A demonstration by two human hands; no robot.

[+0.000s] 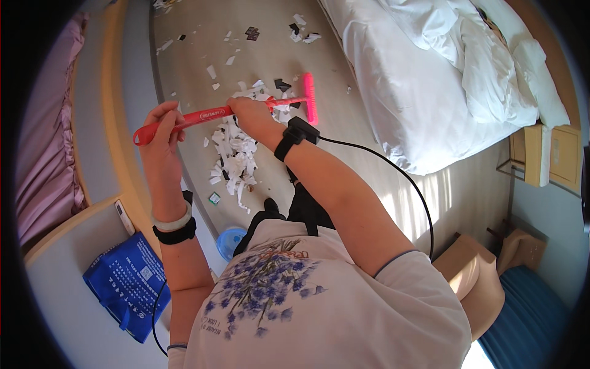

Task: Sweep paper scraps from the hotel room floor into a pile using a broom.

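A broom with a red handle (198,117) and a bright pink head (310,98) spans the space before me. My left hand (163,123) grips the handle near its looped end, thumb across the front. Farther along, my right hand (252,115) is wrapped around the same handle, closer to the head. Beneath the handle a heap of torn white paper scraps (237,154) lies on the floor, mixed with some black pieces. My right hand and the handle cover part of it. A dark scrap (282,85) lies just left of the broom head.
More scraps (252,33) are scattered over the floor (193,74) farther off. A bed with white sheets (396,92) stands to the right, armchairs (470,272) behind it. At left are a counter (55,276) with a blue bag (129,286) and, below, a blue basin (230,243). Black cables run from my wrists.
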